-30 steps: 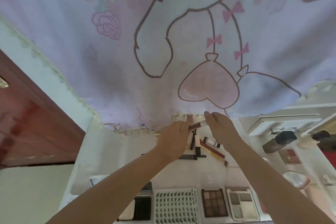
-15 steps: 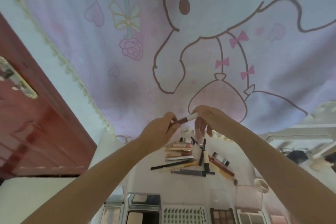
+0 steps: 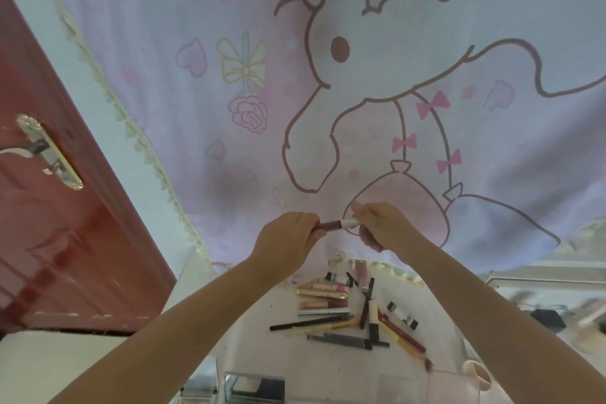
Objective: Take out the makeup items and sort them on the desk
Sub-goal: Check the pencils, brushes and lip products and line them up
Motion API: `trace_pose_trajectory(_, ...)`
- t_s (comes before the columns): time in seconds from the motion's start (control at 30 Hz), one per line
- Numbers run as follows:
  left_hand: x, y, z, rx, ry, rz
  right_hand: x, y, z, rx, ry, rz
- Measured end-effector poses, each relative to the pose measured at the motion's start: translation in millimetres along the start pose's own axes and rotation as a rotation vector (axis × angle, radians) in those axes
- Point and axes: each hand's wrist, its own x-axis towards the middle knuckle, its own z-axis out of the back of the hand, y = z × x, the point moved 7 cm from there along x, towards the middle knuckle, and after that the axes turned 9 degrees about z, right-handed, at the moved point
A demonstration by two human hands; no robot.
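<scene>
I see a big pale cloth (image 3: pixel 203 115) with a cartoon bunny hanging up. Left of the cloth is a red door (image 3: pixel 49 239) with a shiny handle (image 3: pixel 49 152).

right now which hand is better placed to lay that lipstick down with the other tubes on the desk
Left, probably. The left hand grips the dark body of the lipstick and sits above the tubes on the desk. The right hand pinches only the white end.

head view looks forward from close above the desk (image 3: pixel 249 315), facing the curtain (image 3: pixel 360 108).
</scene>
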Motion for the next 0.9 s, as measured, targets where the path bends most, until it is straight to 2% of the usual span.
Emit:
trace_pose_trajectory(0.07, 0, 1, 0, -0.008, -0.005, 0.0, 0, 3, 3, -0.025, -0.041, 0.087)
trace_pose_trajectory(0.17, -4, 8, -2, -0.053, 0.006, 0.044, -2, 5, 2, 0.158, -0.071, 0.195)
trace_pose_trajectory(0.27, -10, 15, -2, -0.052, 0.011, 0.063, 0, 1, -10, 0.354, -0.017, 0.152)
trace_pose_trajectory(0.3, -11, 17, -2, -0.053, 0.01, 0.063, 1, 1, -15, 0.348, 0.007, 0.116)
trace_pose_trajectory(0.37, -13, 19, -2, -0.049, 0.015, 0.064, 4, -1, -21, 0.168, 0.073, 0.061)
trace_pose_trajectory(0.43, -13, 24, 0, -0.046, 0.025, 0.077, 9, 0, -25, 0.007, 0.111, 0.096)
trace_pose_trajectory(0.53, -14, 34, 3, -0.063, 0.041, 0.108, 13, 6, -30, 0.164, 0.125, 0.153)
trace_pose_trajectory(0.63, -18, 42, 2, -0.074, 0.057, 0.13, 16, 6, -41, 0.325, 0.186, 0.08)
trace_pose_trajectory(0.8, -29, 54, -5, -0.069, 0.08, 0.153, 17, -2, -56, 0.01, 0.237, 0.065)
trace_pose_trajectory(0.9, -34, 65, -10, -0.075, 0.11, 0.183, 23, -5, -65, 0.089, 0.247, 0.097)
